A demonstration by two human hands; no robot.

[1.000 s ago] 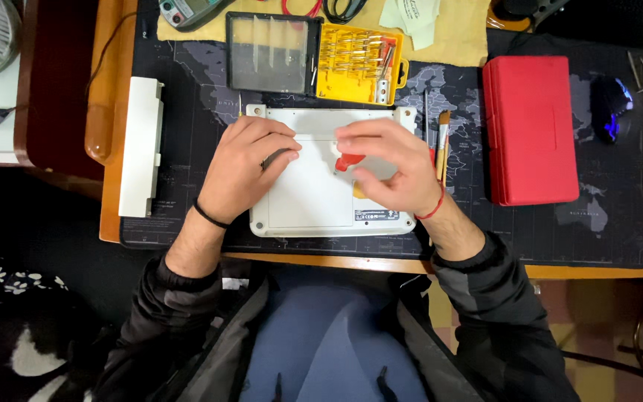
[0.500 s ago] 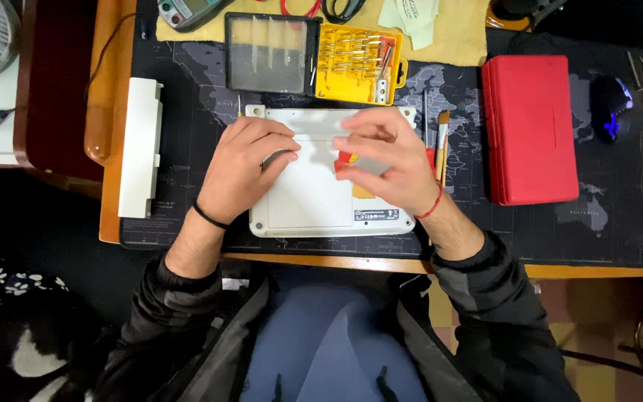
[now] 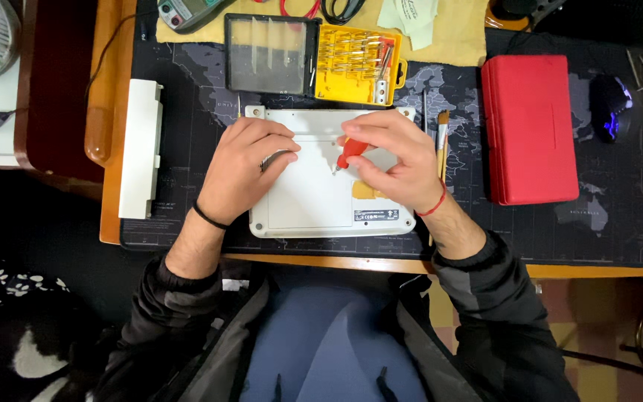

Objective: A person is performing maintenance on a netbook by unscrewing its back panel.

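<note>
The person sits close against the near edge of the counter (image 3: 321,262), dark sleeves reaching forward. On the dark map-printed mat (image 3: 187,149) directly ahead lies a white laptop (image 3: 306,201), underside up, square to the edge.

The left hand (image 3: 243,167) rests flat on the left part of the casing, fingers curled loosely, holding nothing that I can make out; it appears to steady the unit. The right hand (image 3: 396,160) is closed round a small red-handled screwdriver (image 3: 350,151), tip angled down to the casing near its middle. Whether the tip sits in a screw head is too small to tell.

Judgement: the step in hand is work on a screw of the bottom cover. The next move calls for the tip kept seated and upright while the left hand holds the casing against slipping.

Just right of the laptop lies a paintbrush (image 3: 441,141); further right, a closed red case (image 3: 530,126). Beyond the laptop stands an open yellow bit set (image 3: 355,71) with its clear lid (image 3: 271,63).
</note>
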